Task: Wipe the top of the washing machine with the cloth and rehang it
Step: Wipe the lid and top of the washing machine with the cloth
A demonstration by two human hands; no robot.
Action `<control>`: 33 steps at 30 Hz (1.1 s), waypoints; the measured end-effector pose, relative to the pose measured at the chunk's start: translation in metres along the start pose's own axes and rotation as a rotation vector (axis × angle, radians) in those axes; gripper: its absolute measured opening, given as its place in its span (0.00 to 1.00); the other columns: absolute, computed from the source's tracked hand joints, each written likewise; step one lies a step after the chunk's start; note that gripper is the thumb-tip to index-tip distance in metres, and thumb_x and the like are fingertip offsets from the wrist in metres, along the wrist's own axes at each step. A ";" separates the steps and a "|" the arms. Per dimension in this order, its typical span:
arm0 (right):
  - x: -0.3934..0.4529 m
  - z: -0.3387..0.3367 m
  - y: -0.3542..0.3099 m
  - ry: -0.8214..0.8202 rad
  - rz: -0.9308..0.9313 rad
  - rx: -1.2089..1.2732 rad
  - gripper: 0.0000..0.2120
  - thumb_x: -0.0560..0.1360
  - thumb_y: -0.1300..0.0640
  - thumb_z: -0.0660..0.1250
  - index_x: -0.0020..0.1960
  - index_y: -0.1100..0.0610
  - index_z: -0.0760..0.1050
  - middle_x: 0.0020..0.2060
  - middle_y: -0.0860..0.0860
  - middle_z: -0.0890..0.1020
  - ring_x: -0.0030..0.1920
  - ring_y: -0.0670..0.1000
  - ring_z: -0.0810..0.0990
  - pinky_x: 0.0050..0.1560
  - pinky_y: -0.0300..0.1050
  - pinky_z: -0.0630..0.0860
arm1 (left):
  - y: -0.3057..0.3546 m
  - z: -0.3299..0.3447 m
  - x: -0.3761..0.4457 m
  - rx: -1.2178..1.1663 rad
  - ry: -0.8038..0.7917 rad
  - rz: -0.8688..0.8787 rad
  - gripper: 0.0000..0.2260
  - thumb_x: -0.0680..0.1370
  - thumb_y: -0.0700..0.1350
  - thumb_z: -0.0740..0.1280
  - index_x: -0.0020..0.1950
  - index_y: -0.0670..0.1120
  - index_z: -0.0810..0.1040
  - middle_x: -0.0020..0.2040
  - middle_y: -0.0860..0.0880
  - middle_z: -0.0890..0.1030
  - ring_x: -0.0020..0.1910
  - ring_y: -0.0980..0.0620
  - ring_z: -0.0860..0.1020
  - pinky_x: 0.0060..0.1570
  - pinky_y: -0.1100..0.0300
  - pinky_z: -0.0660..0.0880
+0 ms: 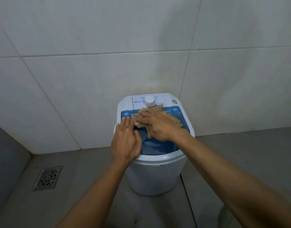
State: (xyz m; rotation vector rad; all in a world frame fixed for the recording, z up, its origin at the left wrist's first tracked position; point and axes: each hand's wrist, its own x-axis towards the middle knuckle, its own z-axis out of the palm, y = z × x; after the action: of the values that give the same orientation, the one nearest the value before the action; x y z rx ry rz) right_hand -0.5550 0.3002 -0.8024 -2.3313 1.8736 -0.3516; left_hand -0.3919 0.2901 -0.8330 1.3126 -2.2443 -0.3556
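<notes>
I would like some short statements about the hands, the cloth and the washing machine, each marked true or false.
1. The right hand presses flat on the cloth. True.
2. The cloth lies on the floor beside the drain. False: it lies on the blue lid of the washing machine.
3. The left hand rests open at the lid's left edge, beside the cloth. True.
4. The cloth covers the white dial. False: the dial is uncovered, just behind the cloth.
5. The floor drain is to the right of the machine. False: it is to the left.
</notes>
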 end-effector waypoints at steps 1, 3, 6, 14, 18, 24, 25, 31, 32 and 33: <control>-0.007 -0.002 0.009 -0.008 -0.016 0.019 0.31 0.78 0.59 0.66 0.77 0.48 0.60 0.78 0.50 0.59 0.79 0.53 0.53 0.78 0.49 0.46 | -0.001 0.000 0.000 0.009 -0.001 -0.001 0.21 0.78 0.41 0.56 0.71 0.39 0.70 0.73 0.40 0.71 0.75 0.42 0.64 0.75 0.45 0.60; -0.021 -0.009 0.033 0.001 0.001 0.077 0.28 0.78 0.61 0.64 0.76 0.48 0.63 0.78 0.50 0.61 0.78 0.53 0.55 0.78 0.49 0.47 | -0.001 0.001 0.001 0.028 -0.011 -0.011 0.20 0.77 0.43 0.55 0.67 0.38 0.71 0.72 0.39 0.71 0.74 0.41 0.65 0.74 0.44 0.61; -0.036 -0.022 0.071 0.050 0.175 0.119 0.27 0.79 0.61 0.64 0.76 0.48 0.63 0.77 0.51 0.61 0.78 0.55 0.56 0.77 0.51 0.48 | 0.001 0.002 0.003 0.039 -0.018 -0.020 0.18 0.77 0.44 0.54 0.64 0.39 0.72 0.71 0.40 0.72 0.72 0.41 0.67 0.72 0.43 0.63; 0.008 0.010 0.005 0.059 0.118 -0.032 0.32 0.75 0.59 0.62 0.78 0.48 0.59 0.78 0.51 0.61 0.77 0.57 0.56 0.77 0.55 0.50 | -0.001 0.004 0.003 0.053 0.001 -0.011 0.22 0.77 0.45 0.51 0.65 0.39 0.72 0.68 0.39 0.75 0.70 0.41 0.69 0.68 0.42 0.67; 0.006 0.005 0.003 0.095 0.134 0.016 0.31 0.77 0.54 0.66 0.77 0.48 0.60 0.77 0.49 0.62 0.77 0.55 0.57 0.77 0.53 0.52 | -0.001 0.003 0.004 0.039 -0.007 -0.008 0.22 0.76 0.46 0.51 0.65 0.38 0.72 0.67 0.39 0.75 0.69 0.40 0.69 0.68 0.42 0.67; -0.035 -0.021 0.065 0.161 0.412 0.118 0.38 0.71 0.53 0.75 0.76 0.50 0.63 0.75 0.50 0.65 0.75 0.55 0.62 0.74 0.47 0.54 | 0.000 0.005 0.003 0.028 0.005 -0.025 0.16 0.78 0.43 0.54 0.61 0.38 0.72 0.68 0.39 0.74 0.70 0.40 0.69 0.69 0.41 0.66; -0.035 -0.022 0.067 0.145 0.449 0.099 0.38 0.71 0.53 0.75 0.76 0.49 0.63 0.76 0.50 0.65 0.74 0.55 0.62 0.74 0.48 0.55 | 0.000 0.005 0.003 0.027 0.011 -0.026 0.15 0.78 0.43 0.54 0.61 0.38 0.72 0.67 0.39 0.74 0.69 0.40 0.69 0.68 0.41 0.67; 0.019 0.001 -0.001 0.090 0.241 0.046 0.37 0.70 0.60 0.72 0.76 0.52 0.63 0.73 0.54 0.68 0.72 0.58 0.63 0.72 0.50 0.57 | 0.002 0.003 0.003 0.030 0.001 -0.041 0.19 0.78 0.43 0.55 0.67 0.39 0.71 0.70 0.40 0.73 0.69 0.41 0.69 0.69 0.42 0.67; 0.028 0.004 -0.012 0.065 0.187 0.019 0.36 0.71 0.60 0.70 0.76 0.52 0.63 0.72 0.54 0.69 0.72 0.58 0.63 0.73 0.50 0.57 | 0.004 0.002 0.002 0.018 0.004 -0.034 0.21 0.78 0.42 0.55 0.70 0.40 0.70 0.71 0.41 0.73 0.70 0.41 0.69 0.69 0.42 0.67; 0.035 0.005 -0.017 0.044 0.159 0.009 0.35 0.72 0.59 0.69 0.76 0.52 0.63 0.72 0.53 0.69 0.73 0.58 0.62 0.74 0.51 0.58 | 0.006 0.000 0.001 0.000 0.011 -0.023 0.22 0.78 0.42 0.56 0.72 0.41 0.69 0.71 0.42 0.73 0.69 0.41 0.69 0.68 0.41 0.68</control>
State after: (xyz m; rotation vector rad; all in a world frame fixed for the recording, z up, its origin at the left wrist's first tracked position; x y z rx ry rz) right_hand -0.5309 0.2694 -0.7999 -2.1682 2.0562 -0.3949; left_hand -0.3966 0.2917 -0.8299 1.3387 -2.2218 -0.3560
